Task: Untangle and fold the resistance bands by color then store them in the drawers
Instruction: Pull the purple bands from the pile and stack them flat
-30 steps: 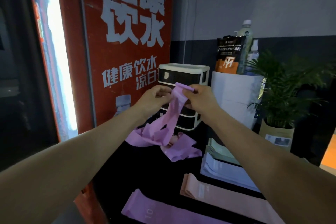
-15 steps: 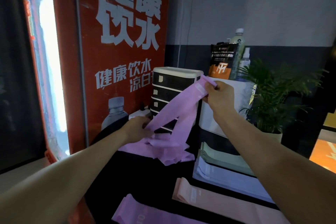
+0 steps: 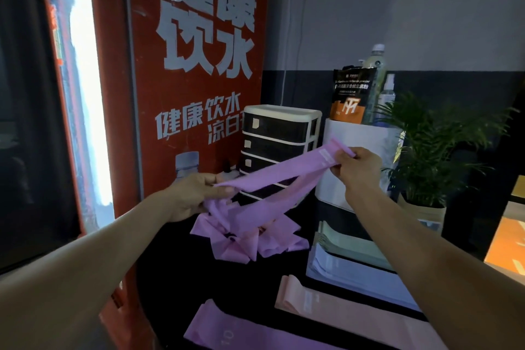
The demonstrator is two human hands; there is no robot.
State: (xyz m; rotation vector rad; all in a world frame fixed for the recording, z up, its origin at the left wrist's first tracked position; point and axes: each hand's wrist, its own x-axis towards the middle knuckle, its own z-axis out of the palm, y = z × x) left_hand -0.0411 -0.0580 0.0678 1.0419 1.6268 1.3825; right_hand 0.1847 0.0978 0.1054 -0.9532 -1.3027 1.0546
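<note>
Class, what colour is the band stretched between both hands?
Purple band, shown best in the head view.

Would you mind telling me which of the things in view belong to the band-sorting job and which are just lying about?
Part of the job:
- purple band held by the left hand and right hand
- tangled purple pile
- flat purple band
- pink band
- pale folded bands
- drawer unit

Just lying about:
- potted plant
- bottles
- powder pouch
- red poster

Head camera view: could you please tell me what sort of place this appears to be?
Probably a gym or fitness studio corner. A red drinking-water dispenser stands beside a dark table holding resistance bands, with a supplement powder pouch and a drink bottle on a white box behind.
</note>
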